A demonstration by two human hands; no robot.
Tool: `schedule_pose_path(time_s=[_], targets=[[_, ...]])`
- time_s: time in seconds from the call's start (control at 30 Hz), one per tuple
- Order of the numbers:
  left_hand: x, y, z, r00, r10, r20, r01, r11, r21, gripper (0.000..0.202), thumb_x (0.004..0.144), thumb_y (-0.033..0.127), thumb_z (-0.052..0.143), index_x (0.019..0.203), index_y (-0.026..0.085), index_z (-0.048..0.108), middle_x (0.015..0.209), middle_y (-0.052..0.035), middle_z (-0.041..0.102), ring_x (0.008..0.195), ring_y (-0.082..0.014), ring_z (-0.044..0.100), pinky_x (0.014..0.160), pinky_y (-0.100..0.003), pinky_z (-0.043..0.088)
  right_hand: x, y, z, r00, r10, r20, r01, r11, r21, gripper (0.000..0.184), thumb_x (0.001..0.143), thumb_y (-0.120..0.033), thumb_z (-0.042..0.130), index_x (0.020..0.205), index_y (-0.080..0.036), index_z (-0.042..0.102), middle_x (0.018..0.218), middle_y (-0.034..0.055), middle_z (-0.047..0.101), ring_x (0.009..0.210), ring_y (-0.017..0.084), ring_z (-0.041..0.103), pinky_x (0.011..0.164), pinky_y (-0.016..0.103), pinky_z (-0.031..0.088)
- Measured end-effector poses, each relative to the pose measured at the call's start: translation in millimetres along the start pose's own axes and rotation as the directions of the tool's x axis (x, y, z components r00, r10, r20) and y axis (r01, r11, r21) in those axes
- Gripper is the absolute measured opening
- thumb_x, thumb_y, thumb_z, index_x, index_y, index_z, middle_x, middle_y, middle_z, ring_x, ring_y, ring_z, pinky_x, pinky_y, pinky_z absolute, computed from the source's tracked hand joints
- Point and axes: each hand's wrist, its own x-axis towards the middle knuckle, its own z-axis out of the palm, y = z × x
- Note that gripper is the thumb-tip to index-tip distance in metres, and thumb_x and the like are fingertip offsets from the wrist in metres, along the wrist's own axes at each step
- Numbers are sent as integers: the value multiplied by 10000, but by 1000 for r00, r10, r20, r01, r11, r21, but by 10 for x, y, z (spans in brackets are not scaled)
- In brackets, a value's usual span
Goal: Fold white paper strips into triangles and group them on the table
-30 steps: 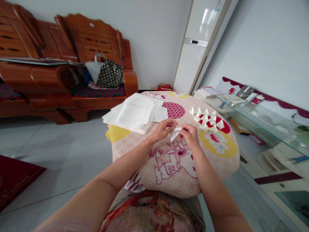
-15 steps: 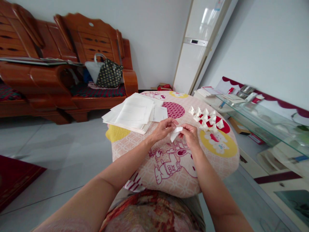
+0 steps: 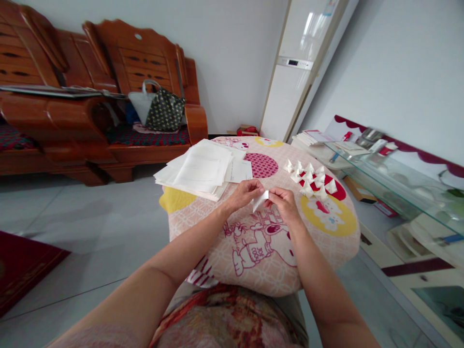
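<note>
My left hand point(image 3: 243, 193) and my right hand point(image 3: 285, 203) both pinch a small folded piece of white paper point(image 3: 260, 200) above a round table with a pink cartoon-print cloth point(image 3: 253, 251). A stack of white paper sheets point(image 3: 199, 169) lies on the table to the left of my hands. Several small folded white paper shapes point(image 3: 311, 179) sit in a cluster to the right, just beyond my right hand.
A carved wooden bench point(image 3: 108, 96) with a patterned handbag point(image 3: 163, 111) stands at the back left. A tall white air conditioner point(image 3: 293, 72) stands in the corner. A glass-topped low cabinet point(image 3: 391, 169) with small items runs along the right wall. A red rug point(image 3: 21, 261) lies at left.
My two hands have drawn slightly closer together, and the paper piece between them looks smaller and more folded. Nothing else has moved.
</note>
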Motion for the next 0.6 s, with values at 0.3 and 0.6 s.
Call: schedule_pose_path(time_s=[0.3, 0.6], targets=[[8, -16, 39, 997, 68, -45, -58, 981, 184, 319, 907, 450, 590, 761, 166, 596, 695, 7, 552, 658, -120, 461, 610, -247, 361, -15, 35, -20, 999, -46, -14, 44, 992, -121, 270, 856, -419, 682, 691, -207, 704, 489, -5, 631, 402, 113, 451, 433, 252, 325], [-1, -27, 32, 998, 59, -35, -55, 994, 96, 371, 928, 499, 613, 788, 156, 608, 658, 27, 502, 614, -102, 427, 581, -235, 345, -34, -14, 7, 999, 33, 38, -32, 999, -14, 319, 810, -436, 728, 601, -212, 637, 466, 3, 622, 383, 108, 442, 416, 246, 313]])
